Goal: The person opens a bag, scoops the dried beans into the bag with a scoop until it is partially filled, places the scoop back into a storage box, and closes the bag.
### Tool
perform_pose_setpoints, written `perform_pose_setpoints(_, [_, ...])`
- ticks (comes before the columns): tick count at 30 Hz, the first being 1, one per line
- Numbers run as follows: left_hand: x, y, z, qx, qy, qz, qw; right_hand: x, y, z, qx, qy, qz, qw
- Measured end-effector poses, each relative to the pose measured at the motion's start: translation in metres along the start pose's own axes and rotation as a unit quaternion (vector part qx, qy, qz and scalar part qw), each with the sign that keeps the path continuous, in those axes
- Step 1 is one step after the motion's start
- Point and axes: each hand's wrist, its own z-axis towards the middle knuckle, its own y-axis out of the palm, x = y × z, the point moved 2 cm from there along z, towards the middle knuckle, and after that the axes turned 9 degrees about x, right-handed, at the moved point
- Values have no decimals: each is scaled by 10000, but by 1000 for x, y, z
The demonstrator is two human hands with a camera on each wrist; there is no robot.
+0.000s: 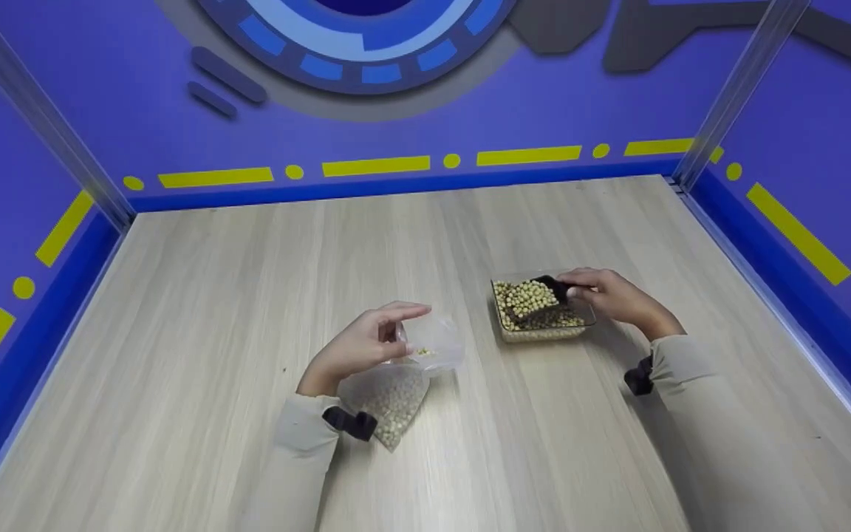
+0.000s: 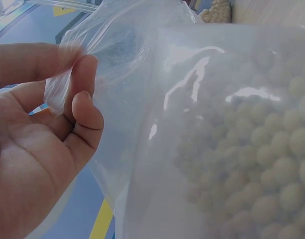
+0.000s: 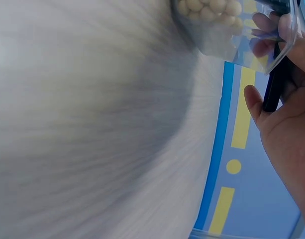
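Observation:
My left hand (image 1: 366, 340) pinches the rim of a clear plastic zip bag (image 2: 127, 94) between thumb and fingers, and the bag's mouth stands apart. Round, pale yellow beans fill the lower part of the bag, which rests on the table; a few more lie near its mouth. To the right, my right hand (image 1: 614, 299) grips the handle of a black scoop (image 1: 555, 288). The scoop is heaped with the same beans (image 1: 530, 297) and sits tilted within a clear rectangular container (image 1: 544, 335). More beans lie in that container, under the scoop.
Both hands work over a light wood-grain table (image 1: 248, 281). Blue panels with yellow markings (image 1: 376, 166) stand along its back and sides, joined by metal posts (image 1: 739, 89) at the rear corners. The container stands right of the bag, with bare tabletop between.

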Motion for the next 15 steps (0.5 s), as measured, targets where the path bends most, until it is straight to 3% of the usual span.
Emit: perform_pose_setpoints(15, [0,-1,0,6,19,-41,10000,-1,-1,-4,-1,324,229,9992])
